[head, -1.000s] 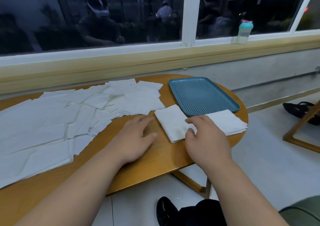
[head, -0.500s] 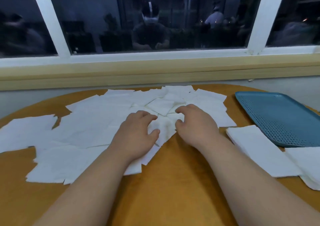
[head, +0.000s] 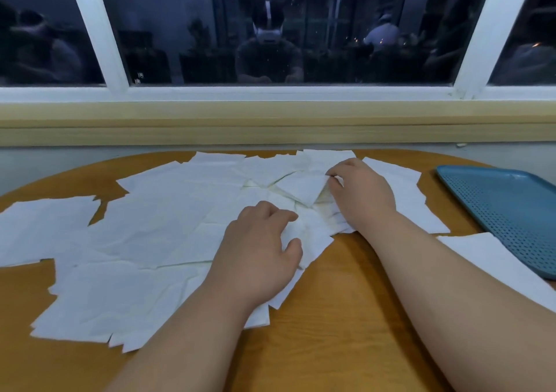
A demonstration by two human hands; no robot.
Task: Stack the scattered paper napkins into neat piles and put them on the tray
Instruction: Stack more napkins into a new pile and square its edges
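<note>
Napkins [head: 156,226] lie scattered; right hand [head: 361,194] pinches one napkin [head: 301,188], left hand [head: 258,256] rests curled on others, grip unclear. Best lift singly, squaring edges.

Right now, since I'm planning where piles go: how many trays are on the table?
1: the blue tray at the table's far right, partly cut off; more could lie outside view.

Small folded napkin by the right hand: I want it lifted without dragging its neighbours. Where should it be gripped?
Pinch the small folded napkin at its right edge, coming from the right, where the right hand pinches it. That edge looks raised off the scattered napkins, while its other edges lie flat.
</note>
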